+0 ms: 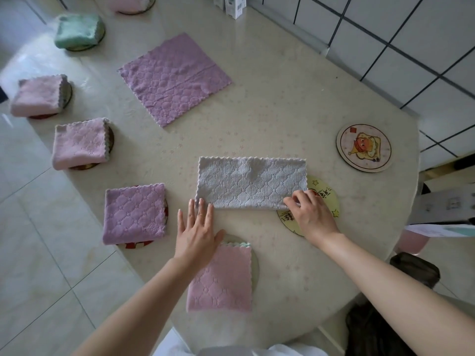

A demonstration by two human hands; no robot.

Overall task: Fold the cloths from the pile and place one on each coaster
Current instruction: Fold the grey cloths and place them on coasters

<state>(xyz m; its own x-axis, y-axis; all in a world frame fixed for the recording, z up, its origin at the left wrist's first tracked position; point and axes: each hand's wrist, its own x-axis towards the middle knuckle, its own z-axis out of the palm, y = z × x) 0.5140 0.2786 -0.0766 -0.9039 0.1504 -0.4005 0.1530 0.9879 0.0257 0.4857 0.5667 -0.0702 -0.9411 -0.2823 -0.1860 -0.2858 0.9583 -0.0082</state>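
Grey cloth (252, 182) folded in half into a long strip, lying flat near the front of the worktop (282, 98), its right end overlapping a yellow coaster (325, 199). Left hand (198, 232) spread wide and flat, fingertips pressing the strip's near left corner. Right hand (312, 214) narrowed to a pinch on the near right corner, resting over the yellow coaster. Bare coaster with a cartoon picture (364, 147) toward the right edge, well apart from the strip. Purple cloth (174, 78) spread open and unfolded farther back, near the middle. Folded cloths already sitting on coasters along the left edge: purple one (135, 211) just left of the left hand, two pink ones (81, 142) (38, 95) behind it, green one (77, 30) at the far left corner, another pink one at the back, cut off by the frame. Pink folded cloth (221, 278) on a coaster at the front edge, partly under the left wrist.
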